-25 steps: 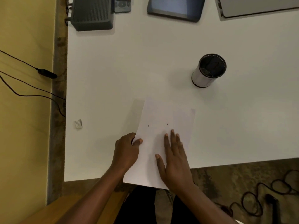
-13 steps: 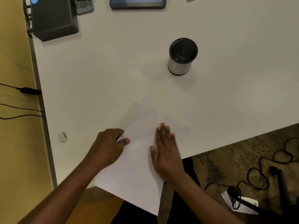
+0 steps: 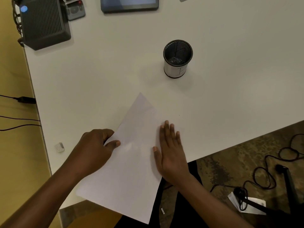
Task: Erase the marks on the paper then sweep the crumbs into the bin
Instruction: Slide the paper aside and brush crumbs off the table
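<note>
A white sheet of paper lies tilted on the white table, its near end hanging over the table's front edge. My left hand pinches the paper's left edge, thumb on top. Flat on the right part of the sheet lies my right hand, fingers together and pointing away. No marks show on the paper. A small black mesh bin with a white lower band stands upright beyond the paper, to the right. A small white eraser lies near the table's left edge.
A dark box-shaped device with a blue light, a remote and a tablet sit along the far edge. Cables trail on the floor at right, more hang at left. A tiny dark speck lies right of the paper.
The paper has been pulled toward me and rotated, so more of it overhangs the table edge. Both hands stayed on it. The view shifted, so the bin appears further left.
</note>
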